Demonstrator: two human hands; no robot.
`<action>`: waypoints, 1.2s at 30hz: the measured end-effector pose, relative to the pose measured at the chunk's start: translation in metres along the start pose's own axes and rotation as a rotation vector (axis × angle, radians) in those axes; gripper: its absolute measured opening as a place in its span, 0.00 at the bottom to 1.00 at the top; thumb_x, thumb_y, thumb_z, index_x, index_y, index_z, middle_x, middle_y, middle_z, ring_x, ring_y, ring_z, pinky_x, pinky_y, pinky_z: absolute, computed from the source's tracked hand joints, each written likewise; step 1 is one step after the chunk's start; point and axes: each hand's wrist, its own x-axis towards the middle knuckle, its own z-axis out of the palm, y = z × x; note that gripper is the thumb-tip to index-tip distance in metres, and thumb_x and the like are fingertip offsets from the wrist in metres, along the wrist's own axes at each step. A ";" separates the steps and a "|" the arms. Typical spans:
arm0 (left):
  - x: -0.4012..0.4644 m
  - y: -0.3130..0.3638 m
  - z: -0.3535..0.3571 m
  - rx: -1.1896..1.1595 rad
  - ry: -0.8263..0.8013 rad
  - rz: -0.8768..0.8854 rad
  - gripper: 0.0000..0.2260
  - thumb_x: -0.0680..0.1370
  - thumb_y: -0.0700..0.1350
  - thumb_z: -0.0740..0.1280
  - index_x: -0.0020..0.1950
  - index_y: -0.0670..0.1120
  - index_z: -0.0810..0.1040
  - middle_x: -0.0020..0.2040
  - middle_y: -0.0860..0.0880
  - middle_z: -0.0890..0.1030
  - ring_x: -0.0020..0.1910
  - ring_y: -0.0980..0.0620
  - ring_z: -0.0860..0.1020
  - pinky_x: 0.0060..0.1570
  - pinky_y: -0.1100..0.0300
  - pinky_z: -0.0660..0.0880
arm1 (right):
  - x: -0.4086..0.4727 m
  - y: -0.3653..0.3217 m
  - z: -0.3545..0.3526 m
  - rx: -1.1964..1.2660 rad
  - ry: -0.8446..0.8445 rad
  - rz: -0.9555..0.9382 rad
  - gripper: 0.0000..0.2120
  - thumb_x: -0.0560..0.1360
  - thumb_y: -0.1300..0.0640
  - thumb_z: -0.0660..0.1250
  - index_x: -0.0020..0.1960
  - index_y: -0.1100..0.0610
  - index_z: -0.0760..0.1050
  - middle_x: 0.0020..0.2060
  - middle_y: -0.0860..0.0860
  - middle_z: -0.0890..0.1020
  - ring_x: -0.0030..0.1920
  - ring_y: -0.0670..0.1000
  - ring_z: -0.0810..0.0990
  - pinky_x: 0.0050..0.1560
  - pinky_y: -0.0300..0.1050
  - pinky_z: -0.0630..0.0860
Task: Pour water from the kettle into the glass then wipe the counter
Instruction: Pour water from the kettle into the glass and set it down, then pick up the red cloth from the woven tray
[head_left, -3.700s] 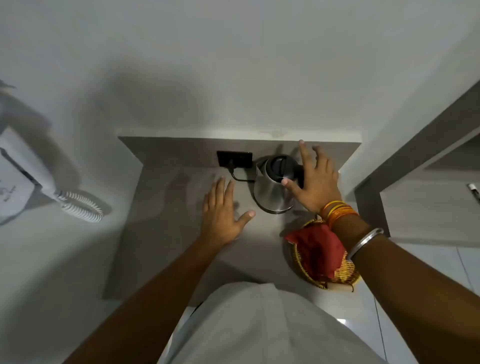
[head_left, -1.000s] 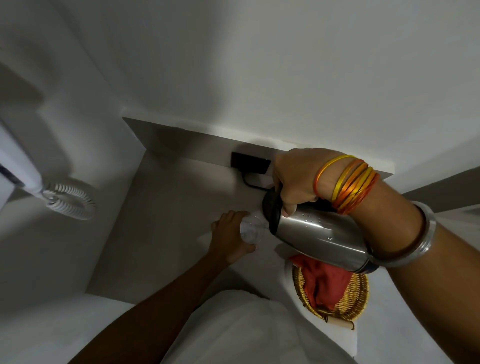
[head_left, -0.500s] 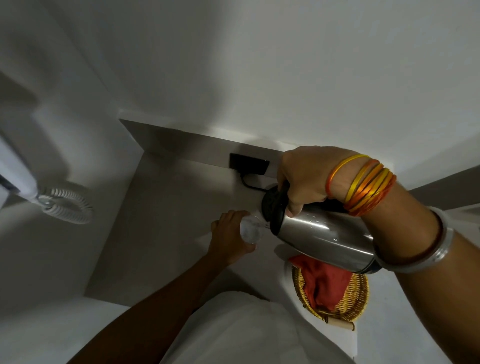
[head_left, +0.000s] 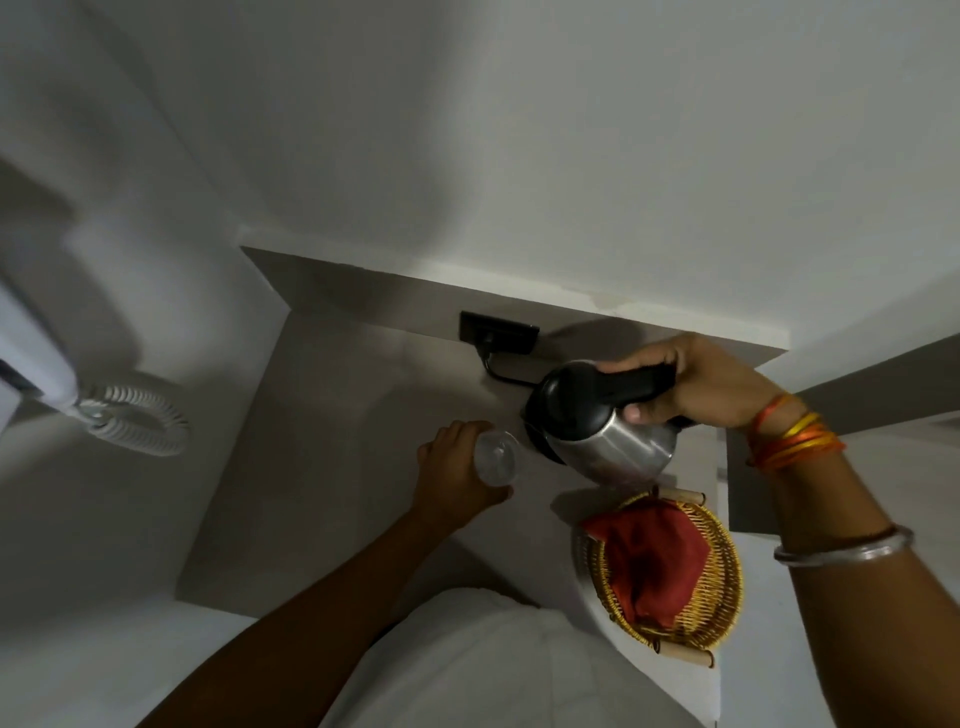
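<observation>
A steel kettle (head_left: 613, 441) with a black lid and handle is near upright at the back right of the grey counter (head_left: 332, 467). My right hand (head_left: 696, 384) is wrapped around its black handle. Just left of the kettle stands a clear glass (head_left: 496, 460), and my left hand (head_left: 454, 480) grips it from the left side. A red cloth (head_left: 649, 561) lies in a wicker basket (head_left: 727, 587) at the counter's front right. I cannot tell whether the kettle rests on its base.
A black wall socket (head_left: 498, 332) with a cord sits at the back, behind the kettle. A white handset with a coiled cord (head_left: 135, 421) hangs on the left wall. Walls close the counter on the left and back; a ledge borders the right.
The kettle has swung back from its tilt over the glass and moved right toward the back of the counter. My left hand stays on the glass.
</observation>
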 end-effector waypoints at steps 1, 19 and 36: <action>-0.001 0.000 -0.001 -0.003 0.007 -0.009 0.43 0.62 0.56 0.86 0.73 0.53 0.73 0.69 0.52 0.77 0.69 0.49 0.73 0.62 0.56 0.60 | -0.003 0.011 0.000 0.095 0.056 -0.006 0.27 0.66 0.72 0.79 0.60 0.52 0.84 0.46 0.46 0.87 0.49 0.45 0.84 0.48 0.33 0.79; -0.016 -0.003 -0.004 -0.077 0.110 -0.006 0.40 0.57 0.54 0.85 0.68 0.53 0.77 0.60 0.57 0.78 0.63 0.48 0.78 0.65 0.49 0.68 | 0.005 0.107 0.041 0.556 0.464 -0.021 0.30 0.68 0.80 0.70 0.66 0.61 0.77 0.53 0.44 0.87 0.59 0.49 0.82 0.61 0.41 0.78; -0.028 -0.002 -0.010 -0.110 0.126 0.068 0.39 0.55 0.56 0.87 0.64 0.60 0.76 0.59 0.58 0.80 0.60 0.51 0.80 0.66 0.41 0.74 | -0.045 0.108 0.114 0.063 1.041 0.502 0.35 0.67 0.60 0.81 0.69 0.53 0.69 0.68 0.60 0.66 0.68 0.63 0.65 0.67 0.58 0.70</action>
